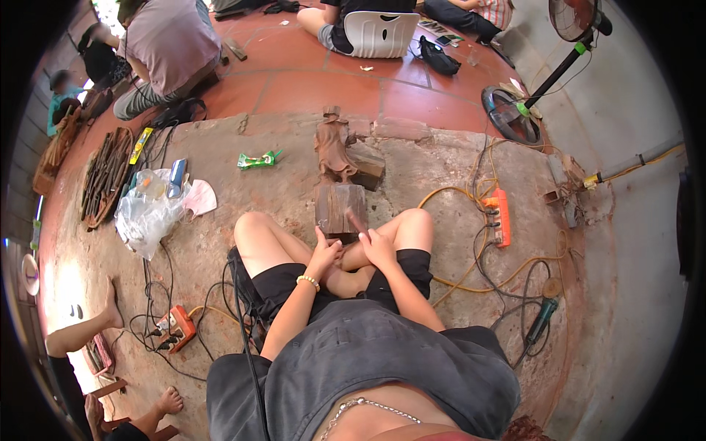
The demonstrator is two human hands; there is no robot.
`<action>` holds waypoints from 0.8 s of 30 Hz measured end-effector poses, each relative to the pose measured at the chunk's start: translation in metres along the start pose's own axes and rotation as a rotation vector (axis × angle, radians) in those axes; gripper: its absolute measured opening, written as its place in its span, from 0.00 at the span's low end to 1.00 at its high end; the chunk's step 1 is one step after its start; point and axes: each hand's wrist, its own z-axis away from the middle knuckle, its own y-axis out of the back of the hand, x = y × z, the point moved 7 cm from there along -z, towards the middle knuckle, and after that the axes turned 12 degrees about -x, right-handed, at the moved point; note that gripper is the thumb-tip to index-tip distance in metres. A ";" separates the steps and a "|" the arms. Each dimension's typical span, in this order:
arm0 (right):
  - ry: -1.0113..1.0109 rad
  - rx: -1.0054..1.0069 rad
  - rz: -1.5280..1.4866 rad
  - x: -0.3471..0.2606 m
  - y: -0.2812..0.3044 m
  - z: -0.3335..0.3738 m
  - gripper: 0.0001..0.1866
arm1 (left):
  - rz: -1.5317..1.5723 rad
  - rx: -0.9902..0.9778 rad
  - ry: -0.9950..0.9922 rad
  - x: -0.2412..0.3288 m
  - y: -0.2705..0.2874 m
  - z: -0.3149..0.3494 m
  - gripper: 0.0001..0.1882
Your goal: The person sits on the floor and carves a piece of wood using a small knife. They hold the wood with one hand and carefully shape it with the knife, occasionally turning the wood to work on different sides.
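Observation:
I sit with crossed legs in front of a carved wooden figure (pixel 334 147), with a wooden block (pixel 340 202) standing between it and me. My right hand (pixel 379 250) is closed around a brown stick-like wooden tool (pixel 357 222), whose upper end leans over the block's right side. Close beside it, my left hand (pixel 325 253) is at the near left edge of the block, its fingers mostly curled. What these fingers hold, if anything, is too small to make out. A yellow bead bracelet (pixel 308 281) circles my left wrist.
Orange power strips lie right (pixel 501 217) and left (pixel 175 328) among tangled cables. At the right is a green power tool (pixel 543 321). Carving tools (pixel 104 180), a plastic bag (pixel 149 213) and a green packet (pixel 257 159) lie left. A fan (pixel 577 18) and other people are around.

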 end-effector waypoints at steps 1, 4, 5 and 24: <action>-0.048 0.016 -0.008 0.000 -0.004 -0.002 0.14 | -0.007 0.002 -0.001 -0.001 0.002 0.001 0.44; -0.071 -0.080 -0.004 -0.013 -0.016 -0.004 0.12 | 0.011 0.015 -0.081 0.000 -0.001 -0.003 0.43; 0.015 -0.113 -0.058 -0.020 -0.024 -0.002 0.11 | 0.008 0.020 -0.115 0.002 0.000 -0.004 0.43; -0.320 0.409 0.183 0.050 0.066 0.015 0.23 | -0.746 0.619 -0.249 0.083 0.019 0.010 0.16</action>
